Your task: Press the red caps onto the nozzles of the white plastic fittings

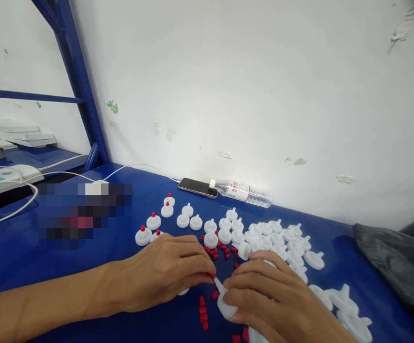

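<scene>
My right hand [274, 300] is closed round a white plastic disc with a nozzle [224, 305], held just above the blue table. My left hand [167, 274] pinches a small red cap [212, 276] at the tip of that nozzle. Loose red caps [203, 314] lie under and between my hands. More red caps [221, 251] lie just beyond my fingers. Several white discs [264, 236] without caps are spread behind my right hand. A few capped discs [153, 221] stand at the left of the group.
The blue table [21, 257] meets a white wall. A phone [197, 187] on a white cable and a lying water bottle [244, 192] rest by the wall. A dark plastic bag [399, 262] lies at the right. A power strip [3, 176] sits far left.
</scene>
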